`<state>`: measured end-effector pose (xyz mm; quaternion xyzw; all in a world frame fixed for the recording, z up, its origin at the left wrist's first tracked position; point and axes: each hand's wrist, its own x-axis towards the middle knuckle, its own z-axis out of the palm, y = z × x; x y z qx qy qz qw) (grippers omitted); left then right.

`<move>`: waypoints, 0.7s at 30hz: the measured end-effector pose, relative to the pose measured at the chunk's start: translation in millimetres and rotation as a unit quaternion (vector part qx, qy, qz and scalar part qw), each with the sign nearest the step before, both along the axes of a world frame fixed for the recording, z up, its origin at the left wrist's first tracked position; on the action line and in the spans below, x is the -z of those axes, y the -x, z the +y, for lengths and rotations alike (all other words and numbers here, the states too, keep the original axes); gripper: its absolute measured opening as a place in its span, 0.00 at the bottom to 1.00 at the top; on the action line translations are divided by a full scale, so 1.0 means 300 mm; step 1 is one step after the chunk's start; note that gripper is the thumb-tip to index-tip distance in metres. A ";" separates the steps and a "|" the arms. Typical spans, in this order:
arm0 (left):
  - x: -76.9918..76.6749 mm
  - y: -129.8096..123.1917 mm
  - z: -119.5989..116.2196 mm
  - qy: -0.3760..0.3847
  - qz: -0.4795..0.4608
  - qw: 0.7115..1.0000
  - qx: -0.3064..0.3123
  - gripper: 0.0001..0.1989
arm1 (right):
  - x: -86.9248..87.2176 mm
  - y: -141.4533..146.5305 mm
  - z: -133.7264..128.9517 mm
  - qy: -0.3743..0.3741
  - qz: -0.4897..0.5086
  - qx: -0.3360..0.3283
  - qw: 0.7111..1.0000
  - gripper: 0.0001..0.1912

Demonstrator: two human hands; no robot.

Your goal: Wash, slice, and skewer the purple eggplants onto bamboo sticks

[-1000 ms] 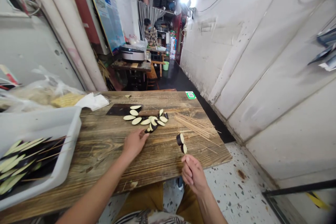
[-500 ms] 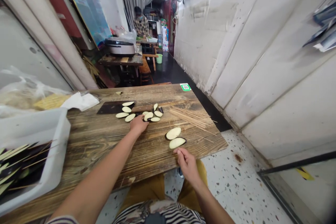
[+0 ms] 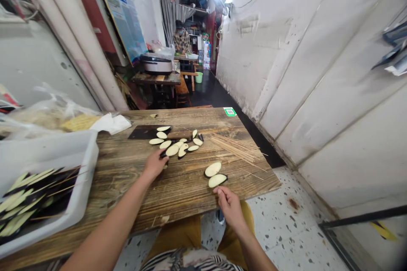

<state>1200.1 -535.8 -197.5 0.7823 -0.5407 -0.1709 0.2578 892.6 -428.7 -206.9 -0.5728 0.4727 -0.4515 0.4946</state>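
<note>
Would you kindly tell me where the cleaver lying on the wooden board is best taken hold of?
Take the wooden handle, coming down from above at its right end. It points away from the dark blade, and eggplant slices crowd its near side, so a reach from the front would probably disturb them.

From my screen this reads as a cramped little food shop — QR payment sticker [image 3: 229, 111] on the wooden table [image 3: 121, 165], skewered eggplant [image 3: 19, 207] in a plastic tray [image 3: 90, 156], electric cooker [image 3: 155, 64] down the corridor [image 3: 206, 93].

Left-hand fingers [image 3: 155, 159] hide part of eggplant slice [image 3: 164, 154]; white tray [image 3: 83, 173] cut off at left edge.
</note>
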 end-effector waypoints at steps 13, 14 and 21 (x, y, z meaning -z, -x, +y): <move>-0.100 0.229 -0.072 0.031 -0.174 0.981 0.074 0.20 | -0.010 -0.009 -0.025 -0.028 0.019 -0.024 0.999 0.20; -0.089 0.253 -0.092 0.015 -0.175 0.982 0.070 0.19 | -0.010 -0.009 -0.025 -0.030 0.019 -0.027 0.999 0.20; -0.070 0.291 -0.094 0.048 -0.058 0.994 0.082 0.14 | -0.016 -0.012 -0.018 -0.053 -0.051 -0.015 0.997 0.19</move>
